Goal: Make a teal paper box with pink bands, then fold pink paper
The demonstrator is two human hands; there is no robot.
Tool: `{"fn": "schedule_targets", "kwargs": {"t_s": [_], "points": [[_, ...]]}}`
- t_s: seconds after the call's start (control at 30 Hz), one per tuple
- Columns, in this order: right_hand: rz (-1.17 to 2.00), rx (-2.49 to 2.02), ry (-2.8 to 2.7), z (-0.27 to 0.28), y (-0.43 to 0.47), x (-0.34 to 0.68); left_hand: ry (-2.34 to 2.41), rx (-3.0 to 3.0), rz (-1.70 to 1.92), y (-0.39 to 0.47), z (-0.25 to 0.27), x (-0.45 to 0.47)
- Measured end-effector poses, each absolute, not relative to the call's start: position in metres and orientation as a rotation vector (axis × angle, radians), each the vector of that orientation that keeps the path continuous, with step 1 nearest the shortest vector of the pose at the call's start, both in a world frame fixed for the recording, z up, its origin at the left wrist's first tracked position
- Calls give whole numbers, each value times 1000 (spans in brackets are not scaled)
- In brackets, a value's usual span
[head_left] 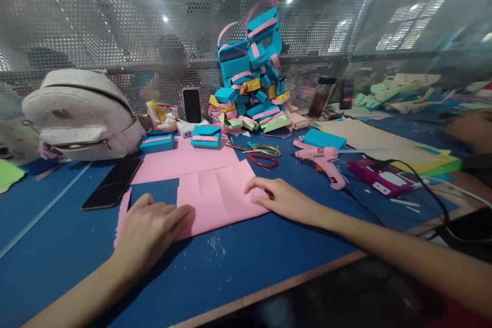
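Note:
A sheet of pink paper [215, 195] with upright fold lines lies in front of me on the blue table. My left hand [151, 223] is closed at its lower left corner, the index finger along the edge and the thumb mostly hidden. At the right edge, my right hand [274, 196] grips the sheet with curled fingers and thumb. A torn pink paper strip [122, 215] lies beside my left hand. Behind is a second pink sheet [184, 159], with small blue paper boxes [206, 137] banded in pink at its far edge.
Scissors [263, 156] and a pink glue gun [325, 161] with a cord lie to the right, near a purple device [380, 177]. A dark phone [111, 184] and a white backpack [84, 118] are left. Blue paper boxes [249, 69] are piled behind. Another person's hand [471, 130] is far right.

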State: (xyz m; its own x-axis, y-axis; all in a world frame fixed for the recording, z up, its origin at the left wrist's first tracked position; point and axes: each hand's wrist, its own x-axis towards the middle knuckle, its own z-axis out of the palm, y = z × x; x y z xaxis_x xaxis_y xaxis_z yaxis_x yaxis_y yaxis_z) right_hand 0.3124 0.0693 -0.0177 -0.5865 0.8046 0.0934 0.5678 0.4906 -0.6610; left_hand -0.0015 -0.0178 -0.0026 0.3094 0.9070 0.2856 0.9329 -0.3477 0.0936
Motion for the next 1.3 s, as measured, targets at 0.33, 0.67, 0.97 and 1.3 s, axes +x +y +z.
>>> {"fn": "schedule_targets", "kwargs": {"t_s": [0.33, 0.67, 0.97, 1.3], "points": [[734, -1084, -2383, -15, 69, 311, -1057, -2793, -246, -34, -15, 27], [-41, -855, -2613, 0, 42, 311, -1185, -2924, -260, -28, -18, 24], [366, -606, -2931, -22, 33, 302, -1230, -2912, -213, -27, -18, 22], [401, -580, -2973, -20, 36, 303, -1117, -2951, -40, -23, -7, 17]]}}
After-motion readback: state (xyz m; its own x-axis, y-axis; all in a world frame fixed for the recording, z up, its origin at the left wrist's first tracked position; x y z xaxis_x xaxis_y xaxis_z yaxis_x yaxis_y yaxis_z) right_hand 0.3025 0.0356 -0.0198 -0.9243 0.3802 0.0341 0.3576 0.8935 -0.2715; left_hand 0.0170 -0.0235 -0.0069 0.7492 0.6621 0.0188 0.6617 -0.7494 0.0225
